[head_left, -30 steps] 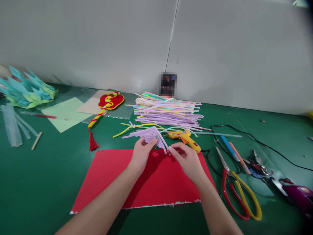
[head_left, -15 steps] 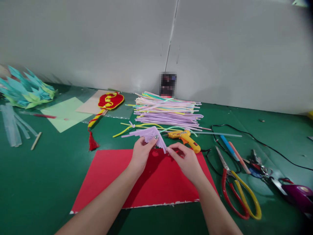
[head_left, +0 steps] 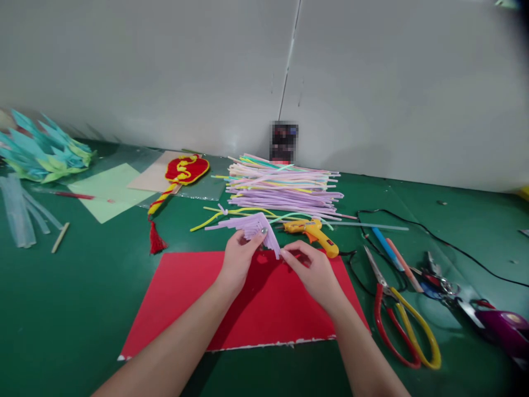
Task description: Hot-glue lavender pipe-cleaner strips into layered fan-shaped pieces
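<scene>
My left hand [head_left: 238, 259] pinches a piece made of lilac pipe cleaners [head_left: 248, 223], bent into nested V shapes with the corner at the top. Its thumb lies across the front of the piece. At the lower right end of the same piece, my right hand [head_left: 309, 271] has thumb and forefinger closed on the strip tips. Both hands are above the far edge of a red board [head_left: 185, 303]. Just behind my right hand lies a yellow glue gun [head_left: 314, 232]. A pile of pastel pipe cleaners [head_left: 285, 190] is beyond the piece.
Red-and-yellow-handled scissors [head_left: 403, 320], pens [head_left: 388, 250], keys [head_left: 446, 284] and a purple tool [head_left: 502, 328] lie at right, with a black cord [head_left: 446, 237]. At left are a red fan ornament [head_left: 185, 171], green paper [head_left: 111, 193], glue sticks [head_left: 19, 212] and a folded-paper piece [head_left: 45, 151].
Almost nothing differs. Both hands keep their hold on the lilac piece, and the view has shifted very slightly.
</scene>
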